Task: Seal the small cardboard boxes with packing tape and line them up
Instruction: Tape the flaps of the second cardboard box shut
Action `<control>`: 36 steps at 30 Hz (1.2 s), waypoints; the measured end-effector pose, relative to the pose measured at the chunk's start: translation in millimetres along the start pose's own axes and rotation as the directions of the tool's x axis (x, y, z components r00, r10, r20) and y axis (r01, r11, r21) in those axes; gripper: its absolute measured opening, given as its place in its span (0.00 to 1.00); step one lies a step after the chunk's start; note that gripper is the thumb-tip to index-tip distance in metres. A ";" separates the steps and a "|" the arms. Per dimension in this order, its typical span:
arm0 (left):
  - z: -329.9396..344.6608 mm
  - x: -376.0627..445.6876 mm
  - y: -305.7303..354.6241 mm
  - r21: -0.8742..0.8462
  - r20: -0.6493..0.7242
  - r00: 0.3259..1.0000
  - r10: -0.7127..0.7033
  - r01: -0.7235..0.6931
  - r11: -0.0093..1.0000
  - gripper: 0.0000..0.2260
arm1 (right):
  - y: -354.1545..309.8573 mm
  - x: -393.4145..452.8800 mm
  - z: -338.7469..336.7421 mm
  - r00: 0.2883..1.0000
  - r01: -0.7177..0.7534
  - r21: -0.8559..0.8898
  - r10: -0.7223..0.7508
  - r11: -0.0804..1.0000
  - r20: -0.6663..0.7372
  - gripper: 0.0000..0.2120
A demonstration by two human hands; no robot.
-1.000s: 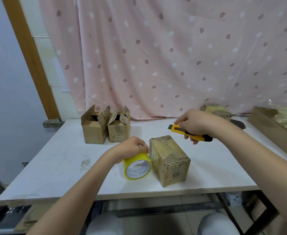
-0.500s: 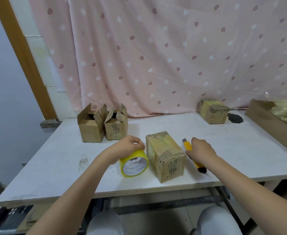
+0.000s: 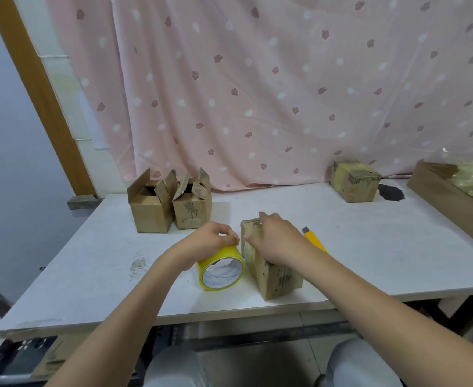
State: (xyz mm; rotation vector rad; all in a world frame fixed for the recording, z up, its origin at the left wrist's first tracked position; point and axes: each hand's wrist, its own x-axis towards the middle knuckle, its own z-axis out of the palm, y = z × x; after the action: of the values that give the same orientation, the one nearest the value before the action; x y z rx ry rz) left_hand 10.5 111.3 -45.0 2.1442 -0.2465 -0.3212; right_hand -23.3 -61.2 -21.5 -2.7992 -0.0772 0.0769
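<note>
The left hand (image 3: 211, 240) pinches the tape roll (image 3: 221, 270); the right hand (image 3: 274, 241) rests, fingers relaxed, on the light, crushable box (image 3: 271, 270), best held by its sides

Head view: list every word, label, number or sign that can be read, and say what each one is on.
No text can be read.
Open boxes: dark printed marks on the fronts, too blurred to read.
Box in front: dark marks, illegible.
Far sealed box: dark marks, illegible.
Tape roll: faint lines on the inner core, unreadable.
</note>
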 end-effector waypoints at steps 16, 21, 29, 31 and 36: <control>-23.9 -21.3 -22.3 -0.059 -0.111 0.994 0.000 -0.007 0.998 0.07 | -10.1 7.1 16.1 0.993 -0.113 -0.100 0.115 0.989 0.021 0.34; -18.0 -27.2 -20.0 -0.086 -0.158 0.987 0.017 -0.031 0.996 0.08 | -9.9 7.0 19.4 0.992 -0.123 -0.065 0.121 0.990 -0.023 0.35; -12.3 -42.5 -8.0 -0.208 -0.257 0.965 0.059 -0.115 0.971 0.07 | -10.3 0.7 12.3 0.983 -0.060 0.026 0.064 0.998 -0.173 0.30; -9.9 -45.4 -4.4 -0.220 -0.284 0.955 0.086 -0.152 0.964 0.07 | -15.0 -10.5 6.0 0.948 0.077 0.085 -0.047 0.993 -0.315 0.22; -3.4 -50.5 3.6 -0.207 -0.294 0.944 0.151 -0.218 0.954 0.07 | -33.4 -31.7 5.4 0.978 0.174 0.417 -0.108 0.892 -0.177 0.16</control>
State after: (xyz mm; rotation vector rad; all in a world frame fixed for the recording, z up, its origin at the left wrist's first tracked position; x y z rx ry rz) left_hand -36.4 126.8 -33.3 1.8842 -0.2351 0.0576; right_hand -56.7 -29.9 -13.9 -2.3375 -0.2019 -0.1366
